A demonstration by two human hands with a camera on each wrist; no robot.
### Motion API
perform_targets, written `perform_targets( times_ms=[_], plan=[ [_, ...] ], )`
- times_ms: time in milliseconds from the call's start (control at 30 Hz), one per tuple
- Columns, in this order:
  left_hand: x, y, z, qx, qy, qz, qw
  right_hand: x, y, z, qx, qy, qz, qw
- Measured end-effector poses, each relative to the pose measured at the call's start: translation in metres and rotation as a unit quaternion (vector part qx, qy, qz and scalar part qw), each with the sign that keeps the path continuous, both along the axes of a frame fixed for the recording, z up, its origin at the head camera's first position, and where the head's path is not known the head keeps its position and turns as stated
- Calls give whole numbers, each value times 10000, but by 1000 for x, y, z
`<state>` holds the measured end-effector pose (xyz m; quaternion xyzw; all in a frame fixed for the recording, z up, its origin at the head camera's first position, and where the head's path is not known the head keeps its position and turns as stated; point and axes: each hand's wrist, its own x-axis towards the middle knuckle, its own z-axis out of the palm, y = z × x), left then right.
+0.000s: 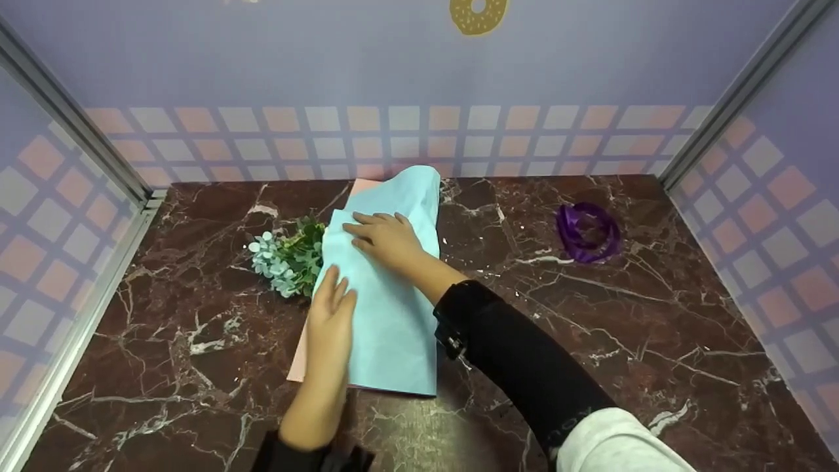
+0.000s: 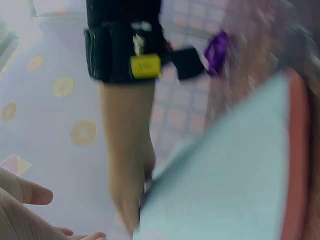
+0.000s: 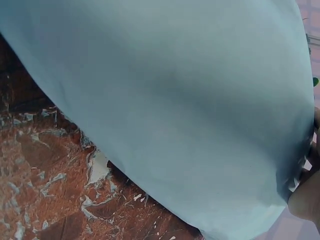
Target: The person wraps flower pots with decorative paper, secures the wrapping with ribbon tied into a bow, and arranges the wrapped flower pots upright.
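Observation:
A sheet of light blue wrapping paper (image 1: 396,341) with pink paper (image 1: 297,364) under it lies folded over a bunch of blue flowers with green leaves (image 1: 278,265). The blossoms stick out on the left; their stems are hidden. My right hand (image 1: 387,244) rests on the upper part of the fold with its fingers spread. By the paper's lower left edge, my left hand (image 1: 330,321) has its fingers extended. In the right wrist view the blue sheet fills most of the picture, with the right hand's thumb (image 3: 306,200) at its edge.
A coil of purple ribbon (image 1: 569,226) lies at the right on the dark red marbled table (image 1: 642,341). Checkered wall panels (image 1: 419,124) enclose the table at the back and both sides. The paper's far end reaches the back wall.

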<state>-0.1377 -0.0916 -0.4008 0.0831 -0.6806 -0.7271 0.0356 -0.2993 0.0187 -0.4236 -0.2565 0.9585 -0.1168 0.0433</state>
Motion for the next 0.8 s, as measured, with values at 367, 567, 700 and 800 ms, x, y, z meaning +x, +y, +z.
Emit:
perform_targets(
  times_ms=[367, 567, 700, 800],
  plan=[
    [-49, 22, -13, -534, -830, -357, 9945, 1, -6, 1, 398, 189, 71, 9990],
    [-59, 21, -16, -507, -892, -377, 9940, -2, -8, 1, 465, 182, 37, 9987],
    [-66, 19, -18, -447, -992, -425, 9932, -3, -10, 2, 441, 60, -14, 9990],
    [-70, 18, -18, -441, -1119, -431, 9918, -4, -11, 3, 432, 14, 11, 9991]
  ],
)
